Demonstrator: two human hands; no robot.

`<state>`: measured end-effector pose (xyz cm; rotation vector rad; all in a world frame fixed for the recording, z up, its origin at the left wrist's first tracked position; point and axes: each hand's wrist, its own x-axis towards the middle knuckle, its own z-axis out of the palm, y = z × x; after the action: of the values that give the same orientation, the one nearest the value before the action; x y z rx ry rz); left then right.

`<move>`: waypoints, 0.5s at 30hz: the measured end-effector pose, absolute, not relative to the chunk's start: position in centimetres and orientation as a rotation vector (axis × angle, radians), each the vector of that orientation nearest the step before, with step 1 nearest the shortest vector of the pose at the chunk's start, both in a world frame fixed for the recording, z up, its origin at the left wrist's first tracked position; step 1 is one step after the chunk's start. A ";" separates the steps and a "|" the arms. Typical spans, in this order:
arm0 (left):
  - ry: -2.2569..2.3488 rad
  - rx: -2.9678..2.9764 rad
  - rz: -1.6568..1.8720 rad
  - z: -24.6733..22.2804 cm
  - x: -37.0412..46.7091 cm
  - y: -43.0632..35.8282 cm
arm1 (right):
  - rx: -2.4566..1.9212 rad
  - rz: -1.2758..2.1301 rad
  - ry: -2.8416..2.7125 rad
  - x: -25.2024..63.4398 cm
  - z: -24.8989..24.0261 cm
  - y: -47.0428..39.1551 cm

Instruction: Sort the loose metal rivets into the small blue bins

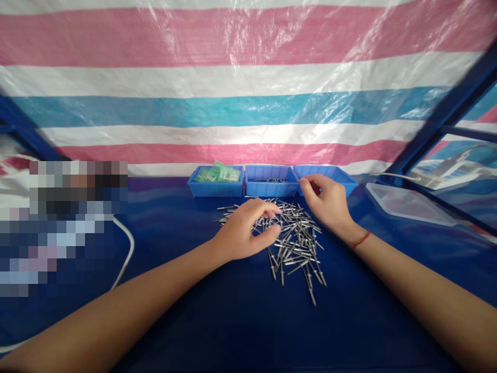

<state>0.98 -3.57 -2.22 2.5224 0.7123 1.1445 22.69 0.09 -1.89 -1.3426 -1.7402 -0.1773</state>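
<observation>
A loose pile of silver rivets (298, 238) lies on the dark blue table (217, 321). Over the pile's left part is my left hand (250, 228), its thumb and fingers apart and nothing visible between them. My right hand (324, 199) is beyond the pile's right side, in front of the right blue bin (347, 181). Its thumb and forefinger are pinched together near that bin's left edge; what they hold, if anything, is too small to make out. The middle blue bin (267, 187) contains some rivets.
The left blue bin (215, 190) holds green-and-clear packets (223, 172). A translucent lid (411, 203) lies at the right, near a white device (442, 173) by the blue frame (438, 119). A white cable (130, 243) curves at the left. A striped sheet (240, 111) hangs behind.
</observation>
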 end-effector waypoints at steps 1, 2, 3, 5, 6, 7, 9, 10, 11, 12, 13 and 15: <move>0.587 2.627 1.027 -2.0 1.0 -3.9 | -1.343 -0.144 -1.721 22.7 -1.9 -0.1; 0.457 2.731 0.903 -1.8 1.1 -4.3 | -1.344 -0.108 -1.699 22.6 -1.8 -0.2; 0.347 2.818 0.796 -1.7 1.2 -4.7 | -1.345 -0.070 -1.677 22.6 -1.8 -0.3; 0.259 2.927 0.628 -1.7 1.6 -5.5 | -1.348 0.000 -1.643 22.6 -1.8 -0.5; 0.256 2.959 0.563 -1.7 1.9 -5.8 | -1.349 0.030 -1.633 22.6 -1.8 -0.6; 0.258 2.980 0.529 -1.8 2.1 -6.0 | -1.348 0.053 -1.625 22.6 -1.9 -0.6; 0.293 3.010 0.501 -2.0 2.4 -6.1 | -1.342 0.083 -1.620 22.6 -1.9 -0.6; 0.329 3.027 0.506 -2.0 2.4 -6.0 | -1.337 0.092 -1.620 22.6 -2.0 -0.6; 0.379 3.046 0.517 -2.0 2.4 -5.8 | -1.332 0.100 -1.620 22.6 -2.0 -0.6; 0.444 3.067 0.531 -2.0 2.4 -5.6 | -1.327 0.106 -1.621 22.7 -2.0 -0.6; 0.515 3.089 0.547 -1.9 2.3 -5.4 | -1.323 0.113 -1.622 22.7 -2.0 -0.6; 0.656 3.122 0.577 -1.8 2.0 -4.9 | -1.318 0.124 -1.626 22.7 -2.0 -0.6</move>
<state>2.02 -4.92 -1.79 3.1224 0.6565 0.5774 22.75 -0.58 -1.96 -1.3179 -1.6263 0.1239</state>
